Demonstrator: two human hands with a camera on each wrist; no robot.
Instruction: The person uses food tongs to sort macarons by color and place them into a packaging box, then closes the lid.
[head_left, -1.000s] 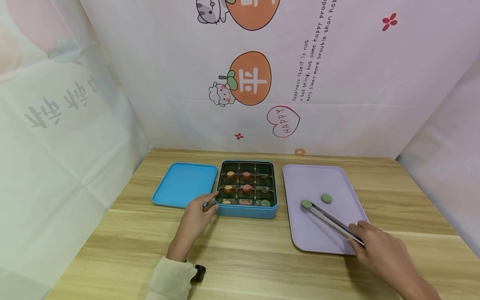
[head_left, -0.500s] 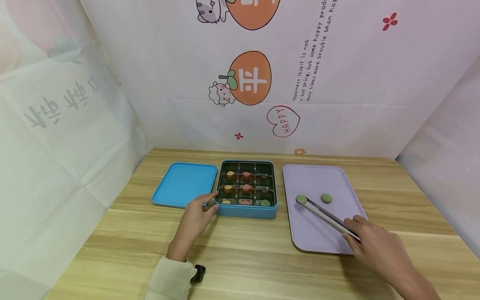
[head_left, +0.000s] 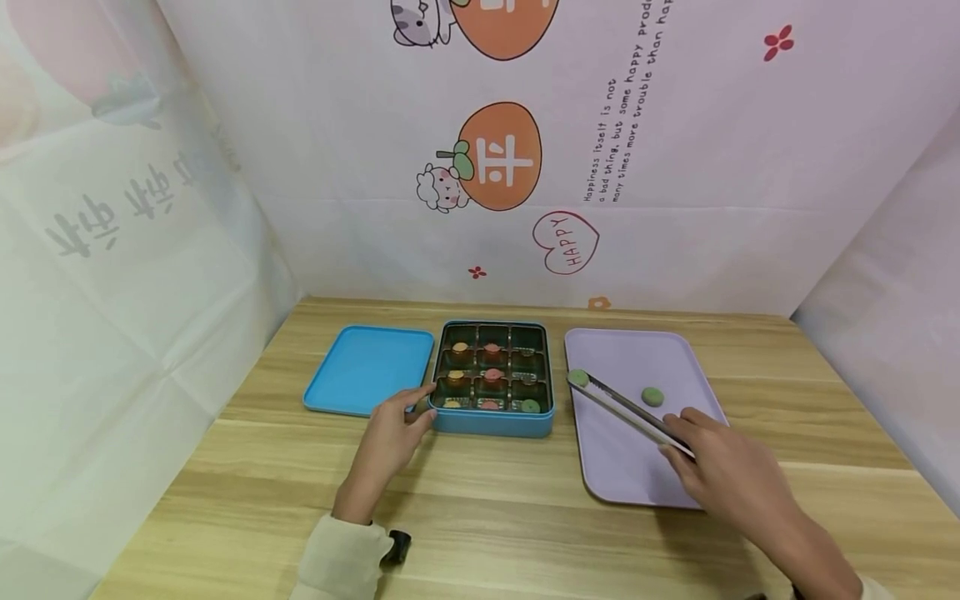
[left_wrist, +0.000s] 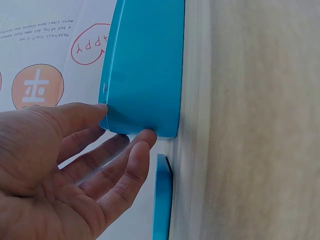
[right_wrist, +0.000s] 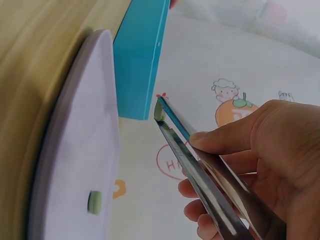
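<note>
My right hand (head_left: 731, 467) grips metal tongs (head_left: 637, 418), whose tips pinch a small round green sweet (head_left: 578, 378) over the left edge of the lilac tray (head_left: 630, 467). Another green sweet (head_left: 652, 397) lies on that tray. At the near left corner of a blue box (head_left: 495, 423), my left hand (head_left: 393, 433) holds on with thumb and fingertips. Clear dividers split the box into compartments. Yellow sweets (head_left: 456, 376) fill its left column, pink ones (head_left: 492, 375) the middle, and a green one (head_left: 531, 406) sits in the near right compartment.
A blue lid (head_left: 371, 367) lies flat left of the box. Behind the wooden table (head_left: 480, 517) hangs a white printed cloth (head_left: 675, 250), with more white cloth along both sides. A narrow strip of table separates box and tray.
My right hand has moved left and away from me, carrying the tongs and pinched green sweet from mid-tray to the tray's left edge. My left hand stays at the box corner.
</note>
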